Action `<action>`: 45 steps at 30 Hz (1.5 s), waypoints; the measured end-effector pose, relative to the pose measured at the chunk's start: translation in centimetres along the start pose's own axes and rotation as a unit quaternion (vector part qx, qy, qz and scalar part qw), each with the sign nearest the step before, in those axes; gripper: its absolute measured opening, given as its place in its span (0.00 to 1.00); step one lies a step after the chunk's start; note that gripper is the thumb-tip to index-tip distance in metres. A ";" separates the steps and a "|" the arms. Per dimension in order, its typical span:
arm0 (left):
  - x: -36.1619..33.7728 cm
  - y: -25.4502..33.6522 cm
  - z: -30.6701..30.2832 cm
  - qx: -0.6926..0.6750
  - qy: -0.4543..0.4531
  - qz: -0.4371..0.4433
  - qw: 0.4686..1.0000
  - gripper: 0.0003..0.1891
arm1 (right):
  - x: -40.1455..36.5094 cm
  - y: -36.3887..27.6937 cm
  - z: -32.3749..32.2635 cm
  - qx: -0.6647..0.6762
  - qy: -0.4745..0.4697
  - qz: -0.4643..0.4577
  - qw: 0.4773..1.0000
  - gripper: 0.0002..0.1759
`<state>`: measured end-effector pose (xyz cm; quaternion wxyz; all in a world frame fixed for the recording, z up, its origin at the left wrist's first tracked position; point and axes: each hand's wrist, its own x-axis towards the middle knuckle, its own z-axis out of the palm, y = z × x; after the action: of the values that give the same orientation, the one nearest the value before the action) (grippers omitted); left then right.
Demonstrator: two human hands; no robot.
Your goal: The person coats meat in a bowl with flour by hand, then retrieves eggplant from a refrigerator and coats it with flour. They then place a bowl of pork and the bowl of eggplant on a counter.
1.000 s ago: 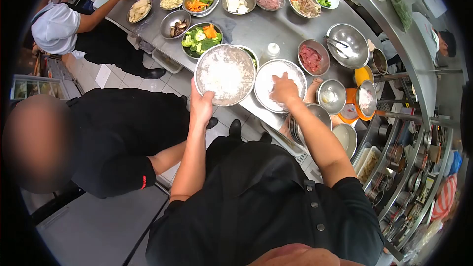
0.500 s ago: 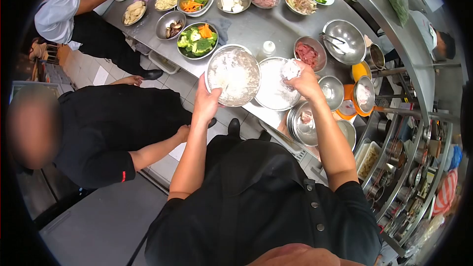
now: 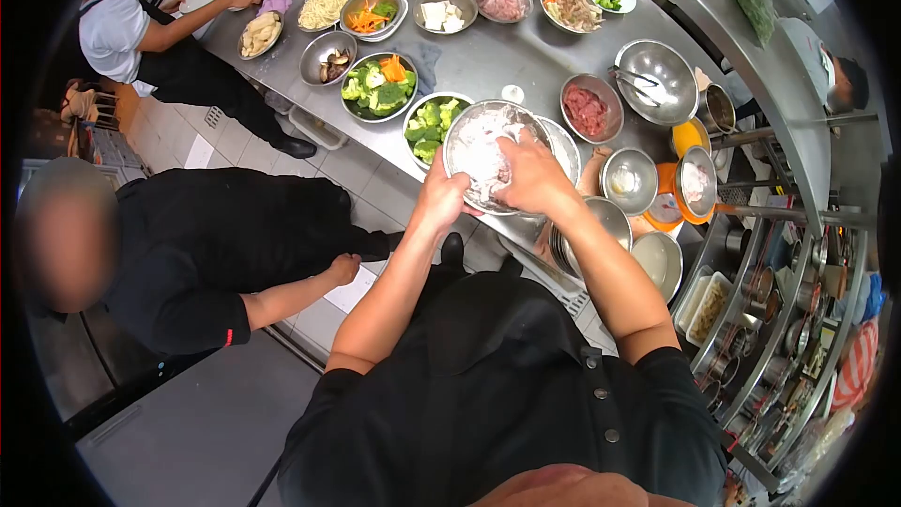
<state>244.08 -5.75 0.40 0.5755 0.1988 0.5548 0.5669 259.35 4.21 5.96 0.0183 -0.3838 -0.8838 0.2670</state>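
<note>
My left hand [image 3: 443, 195] is closed on the near left rim of a metal bowl [image 3: 451, 158], thumb at the edge. White powder [image 3: 481, 152] that looks like flour lies inside it, with paler clumps at the far side. My right hand [image 3: 537, 174] reaches into this bowl from the right, its fingers curled down in the powder. What they grip, if anything, is hidden. Partly behind the bowl is a round tray [image 3: 566, 152], mostly covered from view. Cut broccoli fills a bowl [image 3: 410, 136] just left of the one I hold.
Bowls of raw red meat [image 3: 591, 105], mixed vegetables [image 3: 378, 86] and tofu [image 3: 443, 14] stand on the steel counter [image 3: 507, 47]. Tongs [image 3: 636, 82] rest in a large bowl. Stacked bowls [image 3: 601, 225] sit by my right forearm. A co-worker [image 3: 225, 253] stands at my left.
The bowl in my left hand has moved right, over the tray, uncovering the broccoli bowl. My right hand has gone from above the tray, holding a white lump, into the bowl.
</note>
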 end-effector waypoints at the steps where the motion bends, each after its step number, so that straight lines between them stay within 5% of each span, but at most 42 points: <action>1: 0.0 0.2 0.0 0.001 0.001 0.002 1.000 0.39 | 0.4 -0.1 0.1 0.000 0.002 -0.002 1.000 0.40; 3: -0.4 0.7 0.0 0.004 0.020 0.004 1.000 0.39 | 1.5 0.0 0.1 0.033 -0.059 0.008 0.998 0.41; 7: -1.1 2.0 -0.6 -0.017 0.042 0.012 0.999 0.35 | 1.8 -1.2 -2.4 0.044 -0.027 -0.100 0.994 0.37; 9: -1.1 2.6 -1.2 -0.015 -0.017 0.041 0.999 0.36 | 1.8 -3.5 -1.0 -0.027 -0.015 -0.100 0.995 0.33; 14: 0.4 2.7 -1.6 0.004 0.097 0.043 0.994 0.37 | 6.1 -3.8 1.2 -0.001 -0.002 -0.089 0.996 0.29; 19: 2.1 5.4 -4.9 -0.028 0.051 0.042 0.997 0.38 | 7.9 -5.8 -2.5 0.017 0.049 -0.118 0.992 0.32; 23: 4.5 6.9 -4.3 -0.025 0.099 0.057 0.993 0.34 | 10.0 -5.3 -0.9 -0.039 0.087 -0.180 0.979 0.24; 27: 10.6 8.1 -4.2 -0.024 0.081 0.077 0.993 0.29 | 8.8 -3.4 -6.9 0.128 0.180 -0.137 0.966 0.18; 29: 15.4 8.2 -3.1 -0.025 0.154 0.078 0.985 0.28 | 6.5 -0.1 -8.9 0.250 0.322 -0.117 0.906 0.12; 31: 21.6 6.6 -3.8 0.022 0.147 0.065 0.987 0.29 | 2.9 3.8 -9.7 0.349 0.351 -0.047 0.867 0.09; 33: 25.5 5.9 -2.7 0.068 0.149 0.045 0.986 0.29 | -1.7 8.7 -9.7 0.375 0.381 0.075 0.842 0.07; 39: 34.0 2.1 -1.8 0.075 0.067 -0.070 0.992 0.26 | -14.7 20.6 -5.6 0.375 0.509 0.218 0.743 0.07; 40: 33.3 2.3 -1.5 0.103 0.096 -0.040 0.989 0.24 | -16.3 21.6 -5.0 0.412 0.531 0.246 0.698 0.07; 42: 32.8 1.5 -2.2 0.138 0.126 -0.012 0.982 0.23 | -19.1 22.7 -3.9 0.421 0.522 0.279 0.687 0.06; 44: 32.9 0.2 -3.4 0.210 0.296 0.233 0.902 0.18 | -21.1 24.3 -2.7 0.422 0.513 0.319 0.676 0.05; 45: 28.4 1.4 -0.3 0.164 0.262 0.240 0.920 0.17 | -21.6 25.4 -2.2 0.424 0.513 0.320 0.675 0.05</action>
<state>235.88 19.28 -10.20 0.2149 0.2619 0.7067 0.6212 292.07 4.70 -0.74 0.5430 -0.6709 -0.3508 0.3633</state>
